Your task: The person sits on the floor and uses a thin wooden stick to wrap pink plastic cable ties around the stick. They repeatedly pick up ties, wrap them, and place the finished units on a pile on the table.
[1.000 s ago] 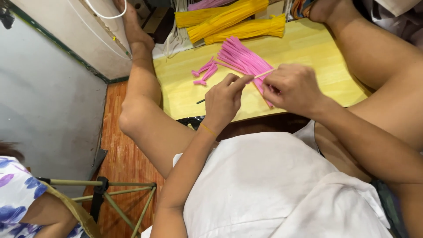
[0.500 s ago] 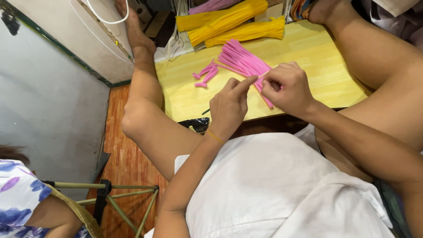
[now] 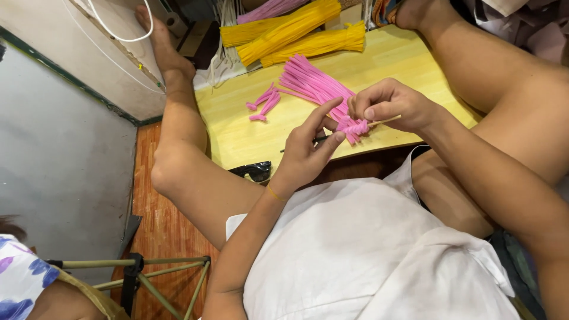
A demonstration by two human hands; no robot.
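A person in a white shirt sits with bare legs spread around a low yellow surface [image 3: 379,65], coiling a pink pipe cleaner [image 3: 354,127] onto a thin wooden stick [image 3: 385,121]. At far left, a second person's floral sleeve [image 3: 18,278] and a folding stand [image 3: 136,275] edge into view above a reddish wood floor [image 3: 154,237]. Dark sunglasses [image 3: 253,171] lie under the near edge of the surface. On the yellow top, a few short finished pink pieces [image 3: 264,104] sit left of a fanned bundle of pink pipe cleaners [image 3: 311,83], with yellow bundles [image 3: 296,29] stacked at the far side.

The left hand [image 3: 305,151] is raised over the near edge, its fingers [image 3: 336,136] together, thumb and forefinger pinching the pink coil where it wraps the stick. Just to its right, the right hand [image 3: 388,106] has its fingers [image 3: 370,112] clamped on the stick, which juts out to the right.

The pipe cleaner looks very light, fuzzy and soft, with a bendable core that likely keeps whatever shape it is given; it seems unlikely to slip or break, though a tight coil could spring loose if released. It is best gripped on the wound section itself, with the bare end of the stiff, slender stick as the other hold.
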